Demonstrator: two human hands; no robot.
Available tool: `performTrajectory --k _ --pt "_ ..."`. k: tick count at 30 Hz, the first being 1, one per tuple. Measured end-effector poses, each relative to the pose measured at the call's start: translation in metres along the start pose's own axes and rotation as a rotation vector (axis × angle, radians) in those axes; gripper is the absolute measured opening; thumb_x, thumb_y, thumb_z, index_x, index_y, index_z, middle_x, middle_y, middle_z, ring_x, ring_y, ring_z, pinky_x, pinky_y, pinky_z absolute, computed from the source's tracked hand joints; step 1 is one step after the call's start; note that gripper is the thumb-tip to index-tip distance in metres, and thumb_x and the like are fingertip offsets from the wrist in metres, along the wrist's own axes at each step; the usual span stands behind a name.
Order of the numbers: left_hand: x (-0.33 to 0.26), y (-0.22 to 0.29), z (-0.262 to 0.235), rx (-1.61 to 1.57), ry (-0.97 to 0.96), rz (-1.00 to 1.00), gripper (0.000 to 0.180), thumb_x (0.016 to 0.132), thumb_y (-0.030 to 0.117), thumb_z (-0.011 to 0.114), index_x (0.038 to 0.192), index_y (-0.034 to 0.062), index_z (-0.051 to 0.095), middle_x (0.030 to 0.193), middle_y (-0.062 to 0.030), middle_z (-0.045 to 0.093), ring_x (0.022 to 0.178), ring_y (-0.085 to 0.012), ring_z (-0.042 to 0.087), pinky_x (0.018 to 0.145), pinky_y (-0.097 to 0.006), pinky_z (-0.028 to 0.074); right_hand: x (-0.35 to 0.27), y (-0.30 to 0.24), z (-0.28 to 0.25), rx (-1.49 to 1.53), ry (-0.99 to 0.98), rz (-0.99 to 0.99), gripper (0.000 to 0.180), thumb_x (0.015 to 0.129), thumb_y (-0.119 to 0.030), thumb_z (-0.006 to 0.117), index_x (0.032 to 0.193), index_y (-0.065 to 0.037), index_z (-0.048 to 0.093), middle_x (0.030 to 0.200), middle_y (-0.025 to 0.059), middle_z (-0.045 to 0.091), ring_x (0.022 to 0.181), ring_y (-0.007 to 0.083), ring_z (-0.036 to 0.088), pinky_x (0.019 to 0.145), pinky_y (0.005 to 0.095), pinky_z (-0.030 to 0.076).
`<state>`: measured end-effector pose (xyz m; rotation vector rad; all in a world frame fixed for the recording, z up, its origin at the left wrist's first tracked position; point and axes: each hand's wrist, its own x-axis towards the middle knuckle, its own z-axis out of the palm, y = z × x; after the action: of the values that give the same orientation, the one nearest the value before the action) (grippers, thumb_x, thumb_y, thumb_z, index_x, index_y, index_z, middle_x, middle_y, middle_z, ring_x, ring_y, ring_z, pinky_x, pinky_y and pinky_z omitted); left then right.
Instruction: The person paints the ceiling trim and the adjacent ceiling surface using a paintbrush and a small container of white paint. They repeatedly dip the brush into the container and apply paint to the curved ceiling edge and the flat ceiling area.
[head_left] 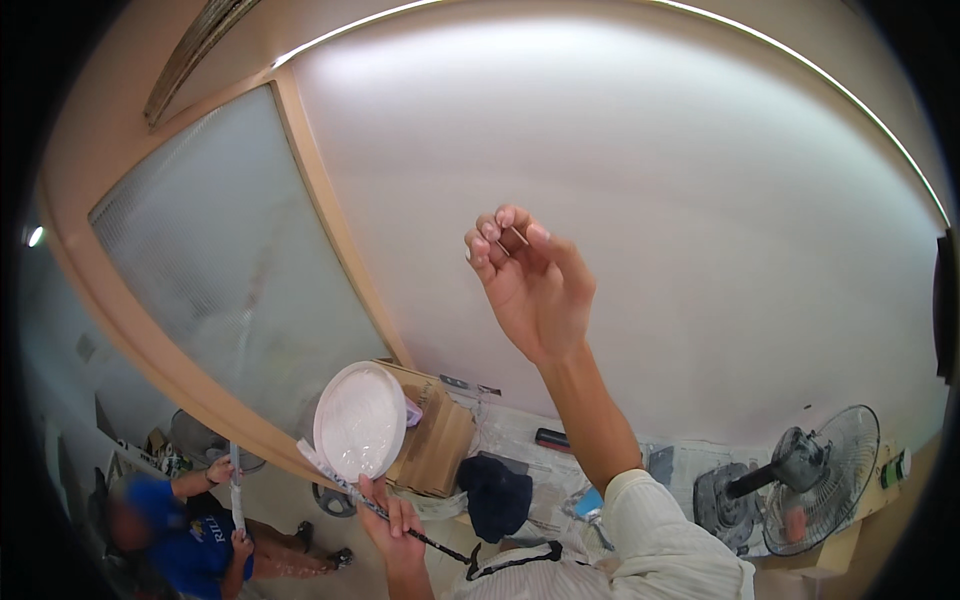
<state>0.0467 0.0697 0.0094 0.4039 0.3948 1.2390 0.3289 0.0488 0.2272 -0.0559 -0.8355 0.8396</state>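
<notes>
**White wall mostly coated, pan and stick in hand**

White wall (pixel 650 200) fills most of my view, smooth and evenly pale as far as I can see, so I judge the coat here largely on; whether it is wet or needs another pass I cannot tell; to the left a frosted glass panel (pixel 220 260) in a tan wooden frame (pixel 330 230) looks bare of paint. Below, paper sheets (pixel 520 430) cover the floor along the wall's foot, with a cardboard box (pixel 440 440), a dark cloth (pixel 497 495) and a standing fan (pixel 810 480) on them; a person in a blue shirt (pixel 190 545) sits lower left gripping a wrapped pole. My right hand (pixel 530 285) is raised before the wall, fingers curled loosely together, pinching nothing I can make out; my left hand (pixel 392 525) is clenched round a thin dark stick (pixel 420 535), just under the round white pan (pixel 360 420) coated inside with white.
</notes>
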Motion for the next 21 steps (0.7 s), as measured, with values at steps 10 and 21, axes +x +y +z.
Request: performTrajectory --k 10,21 --pt "0.005 -0.014 0.022 0.133 0.039 -0.214 0.022 0.106 0.028 0.047 0.113 0.0089 0.053 0.116 -0.0067 0.068 0.033 -0.0057 0.032 0.031 -0.022 0.028 -0.127 0.010 -0.093 -0.718 0.377 0.009 0.013 0.086 0.005 0.071 0.080 0.000 0.061 0.079 0.0080 0.065 0.074 0.0194 0.063 0.068 0.0338 0.051" --pt "0.001 -0.036 -0.005 0.162 -0.008 -0.280 0.024 0.105 0.031 0.050 0.118 0.0099 0.049 0.107 -0.0039 0.068 0.032 -0.0070 0.033 0.031 -0.023 0.029 -0.256 0.009 -0.123 -0.893 0.616 0.254 0.008 0.092 0.002 0.066 0.085 0.005 0.069 0.078 0.0135 0.070 0.069 0.0214 0.071 0.062 0.0324 0.059"
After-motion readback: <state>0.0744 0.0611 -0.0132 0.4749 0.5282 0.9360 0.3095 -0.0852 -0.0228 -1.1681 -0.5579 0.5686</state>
